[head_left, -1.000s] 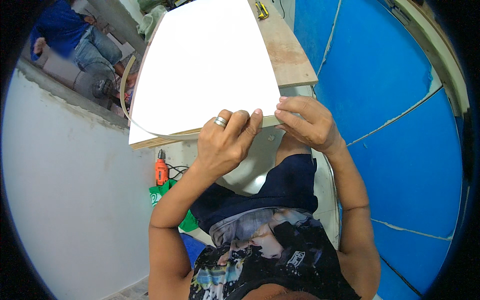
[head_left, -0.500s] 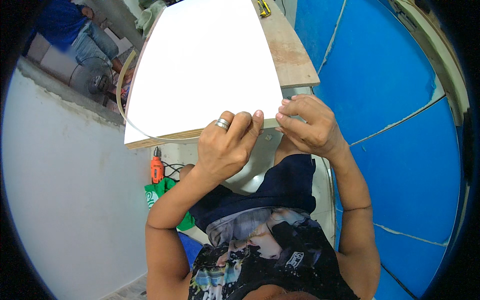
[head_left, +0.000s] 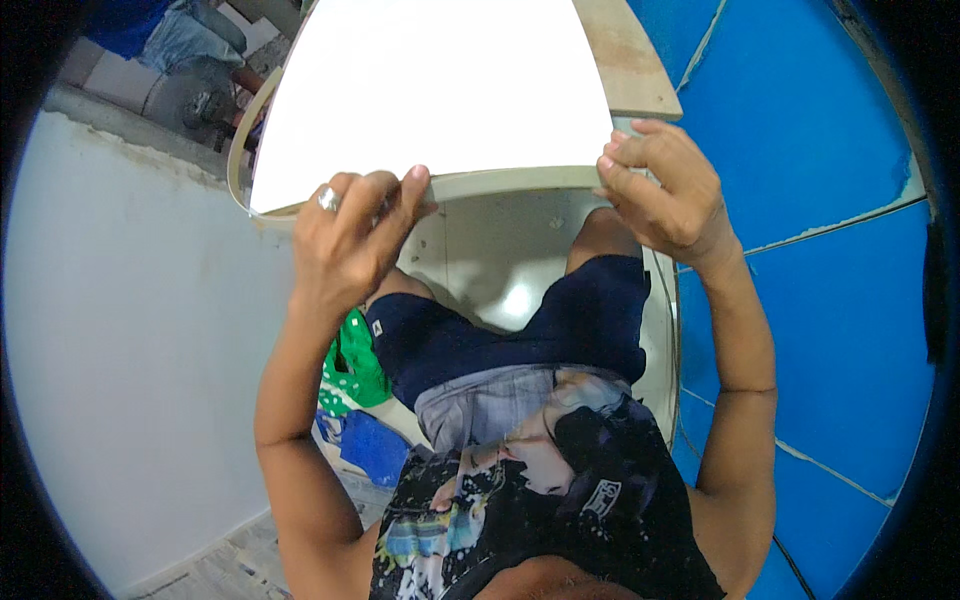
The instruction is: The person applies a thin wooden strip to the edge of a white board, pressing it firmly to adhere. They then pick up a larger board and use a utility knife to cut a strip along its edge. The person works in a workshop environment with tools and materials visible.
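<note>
A large white board [head_left: 450, 90] lies before me with its near edge facing me. Along that edge runs a pale cream edging strip [head_left: 520, 181], and its loose end curls up past the board's left corner. My left hand [head_left: 350, 235], with a ring on one finger, is closed on the strip and the board's edge left of the middle, thumb up at the rim. At the right corner my right hand [head_left: 675, 190] pinches the strip, fingertips on the board's edge. Their undersides, and the strip beneath them, are hidden.
A bare wooden board [head_left: 640, 60] sits beyond the right corner. Blue panels [head_left: 830, 310] stand close on the right, a pale wall [head_left: 150, 330] on the left. Green cloth [head_left: 358, 365] and a blue item [head_left: 375, 445] lie low at left. Beyond the wall are a fan [head_left: 200, 100] and another person [head_left: 190, 40].
My left hand has slid left along the edge, away from my right hand, baring a longer stretch of strip between them. The view has shifted, and the orange drill is out of sight.
</note>
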Available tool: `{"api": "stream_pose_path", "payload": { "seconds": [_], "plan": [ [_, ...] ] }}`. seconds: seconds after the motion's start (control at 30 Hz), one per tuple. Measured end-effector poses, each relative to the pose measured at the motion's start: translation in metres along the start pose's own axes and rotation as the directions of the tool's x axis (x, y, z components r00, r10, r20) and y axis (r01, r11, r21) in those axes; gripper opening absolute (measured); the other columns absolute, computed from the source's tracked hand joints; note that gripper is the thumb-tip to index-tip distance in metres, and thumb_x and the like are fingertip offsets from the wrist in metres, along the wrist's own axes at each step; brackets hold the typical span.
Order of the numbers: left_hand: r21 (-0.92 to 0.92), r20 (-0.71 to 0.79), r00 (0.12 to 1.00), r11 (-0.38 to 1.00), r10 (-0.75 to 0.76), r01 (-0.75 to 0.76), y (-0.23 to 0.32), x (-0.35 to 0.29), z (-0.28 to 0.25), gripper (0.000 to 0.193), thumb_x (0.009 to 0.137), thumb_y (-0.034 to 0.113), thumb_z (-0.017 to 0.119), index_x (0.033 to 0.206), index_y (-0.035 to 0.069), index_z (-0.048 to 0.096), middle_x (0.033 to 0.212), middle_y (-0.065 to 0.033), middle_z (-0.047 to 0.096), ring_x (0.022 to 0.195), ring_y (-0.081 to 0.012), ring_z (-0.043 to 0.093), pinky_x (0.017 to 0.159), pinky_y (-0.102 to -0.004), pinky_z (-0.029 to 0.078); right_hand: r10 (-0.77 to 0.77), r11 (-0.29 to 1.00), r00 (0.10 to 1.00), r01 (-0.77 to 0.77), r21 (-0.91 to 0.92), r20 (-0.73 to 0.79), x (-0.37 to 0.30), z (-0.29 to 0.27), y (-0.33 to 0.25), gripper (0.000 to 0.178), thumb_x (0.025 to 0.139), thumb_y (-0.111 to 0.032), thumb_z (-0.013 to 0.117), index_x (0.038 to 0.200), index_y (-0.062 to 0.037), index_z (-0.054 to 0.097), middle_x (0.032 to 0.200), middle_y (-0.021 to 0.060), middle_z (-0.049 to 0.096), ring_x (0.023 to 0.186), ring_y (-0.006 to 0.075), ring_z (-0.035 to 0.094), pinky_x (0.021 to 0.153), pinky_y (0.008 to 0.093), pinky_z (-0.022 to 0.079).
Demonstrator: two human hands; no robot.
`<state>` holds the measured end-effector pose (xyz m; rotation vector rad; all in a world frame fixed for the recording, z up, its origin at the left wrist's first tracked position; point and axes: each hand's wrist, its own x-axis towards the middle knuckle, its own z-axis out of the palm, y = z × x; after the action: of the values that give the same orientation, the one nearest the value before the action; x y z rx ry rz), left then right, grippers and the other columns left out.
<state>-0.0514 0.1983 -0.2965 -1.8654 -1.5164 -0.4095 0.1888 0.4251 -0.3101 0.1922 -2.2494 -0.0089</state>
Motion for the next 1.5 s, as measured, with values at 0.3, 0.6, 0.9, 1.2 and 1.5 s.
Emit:
{"api": "stream_pose_path", "payload": {
  "seconds": [0.3, 0.6, 0.9, 1.2, 1.5],
  "plan": [
    [-0.075, -0.107, 0.994, 0.997, -0.023, 0.015, 0.002, -0.009, 0.022, 0.055, 0.06, 0.014, 0.089, 0.113, 0.012, 0.075, 0.084, -0.0031, 0.063, 0.069, -0.0153, 0.057, 0.053, -0.0283, 0.046, -0.043, 0.996, 0.999, 0.042, -0.08, -0.013, -0.015, 0.009, 0.007, 0.031, 0.067, -0.006, 0.08, 0.096, -0.0042, 0.07, 0.093, 0.0102, 0.068, 0.088, 0.0299, 0.068, 0.081, 0.0402, 0.058],
    [-0.086, -0.129, 0.99, 0.995, -0.057, 0.046, -0.002, -0.013, 0.03, 0.053, 0.063, 0.011, 0.088, 0.114, 0.016, 0.076, 0.087, -0.0037, 0.063, 0.071, -0.0157, 0.061, 0.058, -0.0285, 0.052, -0.019, 0.996, 1.0, 0.021, -0.082, 0.015, -0.019, 0.011, 0.005, 0.032, 0.071, -0.005, 0.083, 0.101, -0.0022, 0.073, 0.097, 0.0134, 0.071, 0.096, 0.0291, 0.07, 0.09, 0.0407, 0.059],
    [-0.175, -0.134, 0.981, 0.978, -0.141, 0.117, 0.004, -0.007, 0.033, 0.05, 0.063, 0.007, 0.088, 0.111, 0.014, 0.077, 0.088, -0.0048, 0.064, 0.07, -0.0147, 0.061, 0.061, -0.0277, 0.052, -0.028, 0.985, 0.998, 0.017, -0.172, -0.061, -0.027, 0.019, 0.003, 0.031, 0.071, -0.002, 0.083, 0.1, -0.0024, 0.073, 0.098, 0.0134, 0.071, 0.096, 0.0278, 0.071, 0.09, 0.0386, 0.059],
    [-0.157, -0.098, 0.975, 0.971, -0.198, 0.182, 0.008, -0.007, 0.029, 0.048, 0.064, 0.009, 0.088, 0.111, 0.015, 0.076, 0.09, -0.0042, 0.065, 0.066, -0.0135, 0.057, 0.057, -0.0273, 0.05, -0.095, 0.984, 0.985, 0.071, -0.163, -0.142, -0.034, 0.027, 0.014, 0.039, 0.07, -0.018, 0.086, 0.104, -0.0021, 0.072, 0.105, 0.0122, 0.07, 0.101, 0.0275, 0.069, 0.093, 0.0409, 0.057],
    [-0.165, -0.094, 0.976, 0.97, -0.198, 0.181, 0.011, -0.005, 0.03, 0.046, 0.068, 0.011, 0.087, 0.112, 0.015, 0.076, 0.091, -0.005, 0.066, 0.068, -0.0141, 0.059, 0.058, -0.028, 0.051, -0.232, 0.945, 0.59, 0.324, -0.036, -0.774, -0.006, 0.098, 0.031, 0.02, 0.079, -0.013, 0.081, 0.09, -0.0032, 0.067, 0.088, 0.0118, 0.064, 0.079, 0.0274, 0.065, 0.075, 0.0409, 0.056]
  ]
}}
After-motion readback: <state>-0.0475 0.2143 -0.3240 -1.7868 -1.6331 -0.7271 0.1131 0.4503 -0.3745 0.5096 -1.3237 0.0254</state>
